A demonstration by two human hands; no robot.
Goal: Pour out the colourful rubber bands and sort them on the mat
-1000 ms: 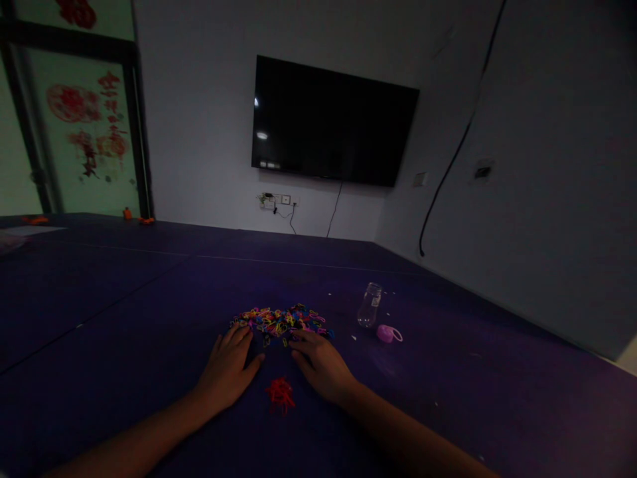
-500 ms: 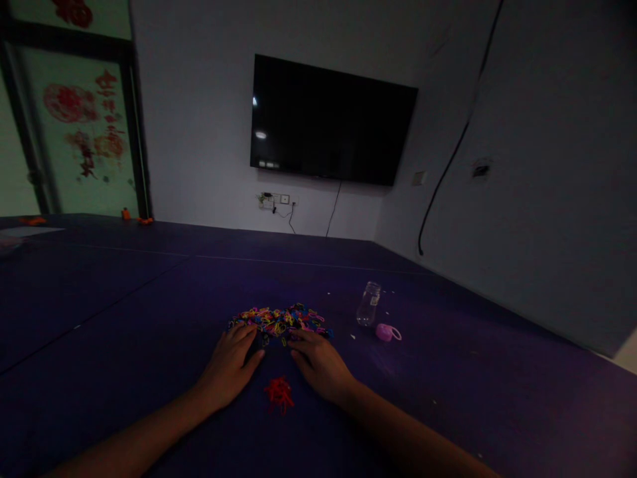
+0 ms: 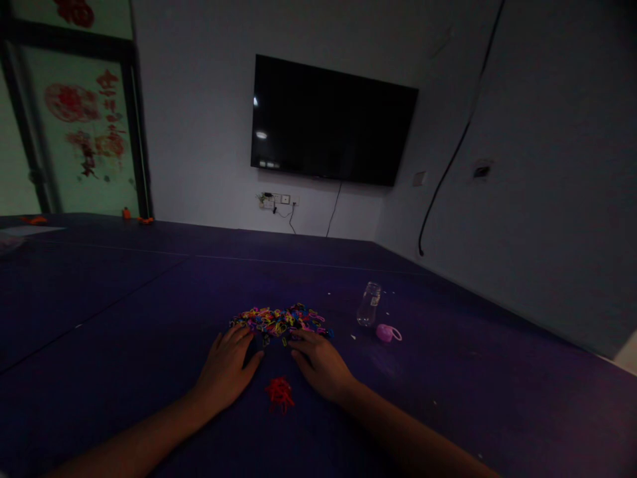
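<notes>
A spread pile of small multicoloured clips, looped like plastic safety pins, lies on the dark purple surface. My left hand rests flat at the pile's near left edge, fingers stretched out and thumb apart. On the near right edge lies my right hand, also open, its fingertips touching or just beside the clips. Neither hand grips anything. Between my wrists, closer to me, sits a small separate heap of red clips.
Right of the pile stands a clear, lidless bottle, with a pink cap with a loop beside it. Small white scraps lie near. Orange objects sit by the far door, and a television hangs on the wall.
</notes>
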